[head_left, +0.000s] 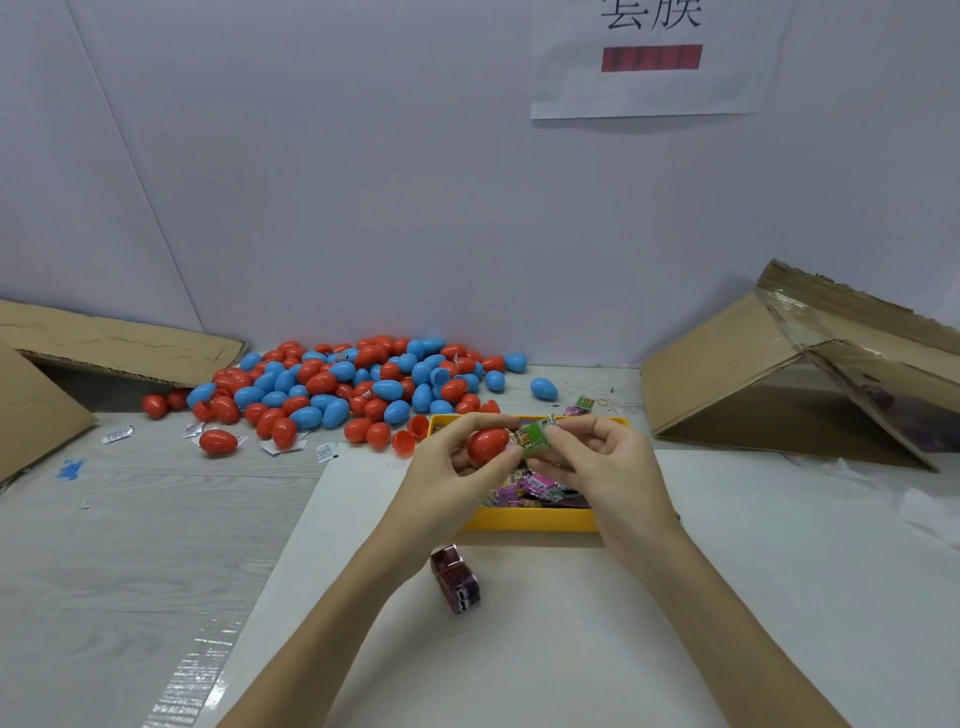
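Observation:
My left hand (452, 467) grips a red plastic egg piece (487, 445) with its open end turned to the right. My right hand (597, 457) pinches a small green printed packet (535, 439) right at the egg's opening. Both hands hover above a yellow tray (530, 519) filled with several pink and purple packets (530, 486). A small dark purple box (457, 579) lies on the white sheet in front of the tray, below my left wrist.
A big heap of red and blue eggs (343, 384) covers the back of the table, with loose egg halves and paper slips beside it. Cardboard flaps stand at the left (104, 348) and right (769, 364). A white sheet (571, 649) lies under my arms.

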